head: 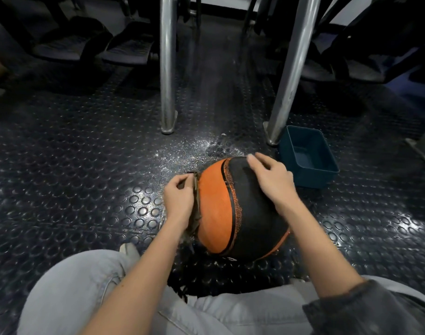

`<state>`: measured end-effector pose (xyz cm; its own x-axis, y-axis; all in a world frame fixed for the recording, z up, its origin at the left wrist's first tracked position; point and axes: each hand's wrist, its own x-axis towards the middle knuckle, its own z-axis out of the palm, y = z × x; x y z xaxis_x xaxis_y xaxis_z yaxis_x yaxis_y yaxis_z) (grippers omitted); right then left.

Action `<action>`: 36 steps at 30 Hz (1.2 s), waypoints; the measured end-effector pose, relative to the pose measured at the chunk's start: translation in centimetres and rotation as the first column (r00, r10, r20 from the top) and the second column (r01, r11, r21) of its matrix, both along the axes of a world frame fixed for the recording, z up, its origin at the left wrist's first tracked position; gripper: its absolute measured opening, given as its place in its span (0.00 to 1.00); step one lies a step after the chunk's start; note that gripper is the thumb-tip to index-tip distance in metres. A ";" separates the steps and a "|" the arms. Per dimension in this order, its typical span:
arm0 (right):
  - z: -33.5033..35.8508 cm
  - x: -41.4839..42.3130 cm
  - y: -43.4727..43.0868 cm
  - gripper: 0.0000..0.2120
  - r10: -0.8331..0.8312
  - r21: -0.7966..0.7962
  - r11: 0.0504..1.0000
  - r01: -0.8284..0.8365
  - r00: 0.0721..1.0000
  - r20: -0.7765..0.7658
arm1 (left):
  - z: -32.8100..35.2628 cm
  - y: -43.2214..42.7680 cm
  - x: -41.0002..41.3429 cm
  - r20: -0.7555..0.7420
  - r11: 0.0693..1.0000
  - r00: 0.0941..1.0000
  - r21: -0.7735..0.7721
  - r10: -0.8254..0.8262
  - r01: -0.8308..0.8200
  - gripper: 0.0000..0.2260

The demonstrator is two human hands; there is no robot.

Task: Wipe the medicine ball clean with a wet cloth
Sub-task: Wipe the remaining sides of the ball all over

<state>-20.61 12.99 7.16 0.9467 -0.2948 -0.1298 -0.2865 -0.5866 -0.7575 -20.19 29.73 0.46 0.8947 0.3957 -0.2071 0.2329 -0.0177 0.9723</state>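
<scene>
Ball (221, 209): centre, on floor (85, 165).
Left hand (178, 201): fingers clenched on cloth (196, 209), against ball's left.
Right hand (270, 177): fingers relaxed, resting atop ball.

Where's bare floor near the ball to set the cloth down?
Widest: floor left of the ball, this side of the left metal leg. Smaller patch right of the ball, in front of the tub. Crowded between ball, tub and right metal leg.

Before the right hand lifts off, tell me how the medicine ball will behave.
Being round, the medicine ball could roll without the right hand steadying its top. It looks stiff: it holds its shape under that hand.
</scene>
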 end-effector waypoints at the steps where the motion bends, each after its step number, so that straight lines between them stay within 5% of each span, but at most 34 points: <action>1: -0.1 -0.1 -1.1 0.25 -0.001 0.128 0.992 -0.005 0.999 0.042 | 0.0 0.1 0.1 0.007 1.000 1.000 -0.009 0.002 -0.002 0.04; 7: -3.2 -1.6 -3.2 0.42 -0.144 0.315 0.932 0.178 0.981 -0.127 | -0.3 0.0 -0.1 -0.090 0.998 0.995 -0.053 -0.040 0.035 0.11; 10: -3.9 -1.4 -2.6 0.50 -0.190 0.349 0.915 0.202 0.979 -0.067 | -0.9 -0.4 -0.3 -0.139 0.995 0.990 -0.100 -0.031 0.017 0.13; 19: -4.7 0.3 -2.9 0.49 -0.183 0.364 0.921 0.138 0.979 0.092 | -0.5 -1.4 0.9 -0.041 0.953 0.991 -0.271 0.126 -0.132 0.06; 23: -4.8 1.6 -2.7 0.40 -0.161 0.335 0.937 0.095 0.971 0.178 | -0.6 -1.6 3.0 0.035 0.957 0.984 -0.241 0.172 -0.159 0.04; 30: -4.9 1.6 -2.7 0.30 -0.078 0.273 0.961 0.043 0.990 0.119 | -1.1 -2.9 2.7 0.077 0.991 0.989 0.031 0.124 -0.127 0.06; 36: -2.6 3.1 -3.0 0.22 0.046 0.103 0.994 -0.049 0.999 0.025 | -0.2 -6.0 -0.8 0.437 0.916 0.895 0.387 -0.086 -0.101 0.14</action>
